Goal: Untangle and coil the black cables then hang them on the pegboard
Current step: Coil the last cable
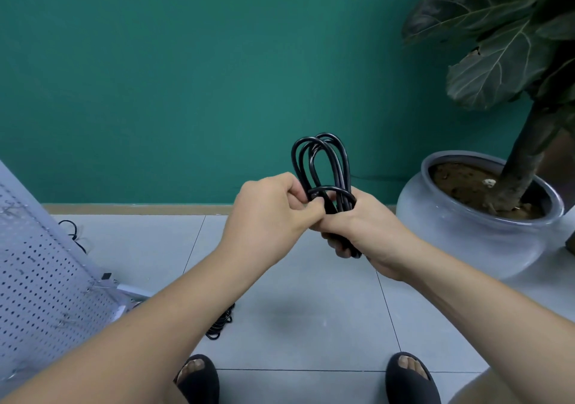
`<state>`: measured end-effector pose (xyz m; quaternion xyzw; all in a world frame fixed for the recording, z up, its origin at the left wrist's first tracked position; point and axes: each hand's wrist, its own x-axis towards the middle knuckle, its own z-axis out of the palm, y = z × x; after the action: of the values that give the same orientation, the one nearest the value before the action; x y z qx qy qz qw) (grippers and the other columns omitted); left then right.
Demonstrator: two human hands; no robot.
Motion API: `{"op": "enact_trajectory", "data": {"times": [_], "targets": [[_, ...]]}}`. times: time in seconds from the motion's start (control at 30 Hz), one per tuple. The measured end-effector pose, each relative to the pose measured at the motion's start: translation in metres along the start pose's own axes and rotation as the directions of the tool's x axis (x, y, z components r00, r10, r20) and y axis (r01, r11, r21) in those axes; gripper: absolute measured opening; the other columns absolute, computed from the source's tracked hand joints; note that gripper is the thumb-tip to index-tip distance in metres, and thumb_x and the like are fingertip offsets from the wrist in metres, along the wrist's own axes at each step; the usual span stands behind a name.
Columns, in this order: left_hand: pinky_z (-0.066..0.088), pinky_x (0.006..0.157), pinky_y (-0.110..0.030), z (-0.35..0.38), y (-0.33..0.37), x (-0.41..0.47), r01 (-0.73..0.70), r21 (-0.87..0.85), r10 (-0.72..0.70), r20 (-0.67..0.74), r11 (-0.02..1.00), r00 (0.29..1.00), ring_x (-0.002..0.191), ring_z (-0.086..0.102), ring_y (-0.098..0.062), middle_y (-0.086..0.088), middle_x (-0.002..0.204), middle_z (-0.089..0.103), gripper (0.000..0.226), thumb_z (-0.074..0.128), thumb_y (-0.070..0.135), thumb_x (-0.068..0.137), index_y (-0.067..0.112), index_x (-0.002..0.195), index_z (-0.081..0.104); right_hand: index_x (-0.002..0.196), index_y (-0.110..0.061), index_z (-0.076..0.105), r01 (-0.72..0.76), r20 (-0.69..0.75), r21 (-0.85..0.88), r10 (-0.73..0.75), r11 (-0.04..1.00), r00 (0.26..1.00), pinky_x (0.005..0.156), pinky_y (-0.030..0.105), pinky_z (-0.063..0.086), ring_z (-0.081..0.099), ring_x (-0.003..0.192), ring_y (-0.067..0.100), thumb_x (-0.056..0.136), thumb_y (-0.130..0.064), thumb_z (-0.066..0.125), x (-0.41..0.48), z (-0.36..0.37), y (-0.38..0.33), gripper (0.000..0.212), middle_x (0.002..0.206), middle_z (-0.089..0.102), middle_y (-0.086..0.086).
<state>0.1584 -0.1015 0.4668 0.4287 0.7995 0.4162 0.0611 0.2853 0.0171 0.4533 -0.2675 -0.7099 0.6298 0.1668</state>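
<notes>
The right grip [370, 232] is clenched round the lower half of a coiled black cable [322, 162], held upright in front of the green wall [186, 77], loops standing above the fist. The left grip [270, 213] pinches a strand that crosses the bundle's middle. Another black coil [221, 322] lies on the tiled floor [311, 310] beside the leaning white pegboard [43, 285]. A potted plant [485, 217] stands to the right.

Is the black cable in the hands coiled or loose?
Coiled: the black cable forms stacked loops, one turn round them, held by left hand and right hand.
</notes>
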Motion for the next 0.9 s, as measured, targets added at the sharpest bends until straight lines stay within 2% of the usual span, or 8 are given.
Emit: {"op": "enact_trajectory", "data": {"times": [0.13,0.27,0.37,0.47,0.57,0.67,0.77,0.9], "targets": [[0.056,0.064,-0.036,0.0,0.006,-0.003,-0.028,0.124,0.029,-0.007,0.992,1.0,0.067,0.063,-0.014,0.009,0.068,0.069,0.012,0.064,0.038,0.088,0.027,0.081,0.062,0.115,-0.014,0.063,0.043,0.053,0.005,-0.043,0.999,0.998,0.052,0.033,0.032,0.043,0.062,0.024,0.086,0.0,0.077,-0.001,0.007,0.004,0.035,0.074,0.058,0.004],[0.054,0.064,-0.039,-0.006,0.006,-0.002,-0.154,0.254,0.131,0.107,0.955,0.986,0.068,0.061,-0.024,0.003,0.071,0.066,0.012,0.054,0.03,0.095,0.023,0.088,0.061,0.118,-0.009,0.064,-0.02,0.101,0.012,0.018,1.0,0.995,0.057,0.037,0.034,0.054,0.067,0.027,0.085,-0.004,0.078,0.0,0.0,0.001,0.036,0.084,0.071,0.012],[0.042,0.07,-0.042,-0.011,0.005,-0.002,-0.309,0.354,0.258,0.185,0.883,0.948,0.082,0.054,-0.025,0.009,0.079,0.057,0.012,0.047,0.016,0.099,0.022,0.095,0.056,0.125,-0.011,0.067,-0.094,0.105,0.071,0.086,0.993,0.991,0.058,0.036,0.039,0.055,0.064,0.024,0.089,0.001,0.078,0.0,-0.008,0.001,0.04,0.082,0.07,0.015],[0.027,0.072,-0.036,-0.018,0.008,0.0,-0.404,0.373,0.303,0.3,0.835,0.905,0.086,0.044,-0.016,0.017,0.078,0.043,0.024,0.042,0.012,0.103,0.032,0.09,0.043,0.113,-0.006,0.071,-0.125,0.154,0.226,0.091,0.966,0.984,0.054,0.029,0.036,0.049,0.062,0.019,0.091,0.007,0.072,0.001,-0.019,-0.003,0.026,0.09,0.061,0.014],[0.033,0.065,-0.029,-0.022,0.004,0.001,-0.377,0.275,0.256,0.39,0.884,0.885,0.077,0.048,-0.006,0.019,0.079,0.05,0.017,0.041,0.017,0.105,0.031,0.1,0.051,0.103,-0.004,0.069,-0.129,0.222,0.324,0.057,0.937,0.973,0.05,0.022,0.034,0.044,0.059,0.013,0.091,0.005,0.069,0.003,-0.025,-0.007,0.014,0.093,0.063,0.01],[0.041,0.064,-0.038,-0.025,0.006,-0.003,-0.32,0.137,0.227,0.456,0.937,0.86,0.066,0.044,-0.012,0.007,0.074,0.051,0.023,0.03,0.033,0.101,0.024,0.101,0.051,0.086,-0.012,0.058,-0.154,0.209,0.419,0.07,0.895,0.975,0.049,0.021,0.031,0.041,0.056,0.011,0.083,-0.002,0.077,0.005,-0.03,-0.005,0.021,0.075,0.051,0.005],[0.039,0.063,-0.043,-0.028,0.006,-0.001,-0.349,0.071,0.298,0.382,0.934,0.875,0.062,0.036,-0.016,-0.007,0.069,0.045,0.042,0.03,0.048,0.109,0.017,0.084,0.043,0.096,-0.008,0.057,-0.113,0.198,0.512,0.011,0.852,0.98,0.048,0.021,0.032,0.04,0.056,0.01,0.083,-0.001,0.08,0.005,-0.036,-0.006,0.027,0.074,0.045,0.003],[0.047,0.07,-0.041,-0.024,-0.013,0.013,-0.364,0.176,0.286,0.354,0.915,0.89,0.069,0.051,-0.015,0.003,0.067,0.054,0.053,0.03,0.061,0.11,0.026,0.075,0.047,0.108,-0.003,0.063,-0.074,0.26,0.483,-0.062,0.872,0.964,0.052,0.023,0.03,0.039,0.057,0.011,0.083,-0.004,0.076,-0.001,-0.042,-0.009,0.028,0.071,0.044,0.001]]}}
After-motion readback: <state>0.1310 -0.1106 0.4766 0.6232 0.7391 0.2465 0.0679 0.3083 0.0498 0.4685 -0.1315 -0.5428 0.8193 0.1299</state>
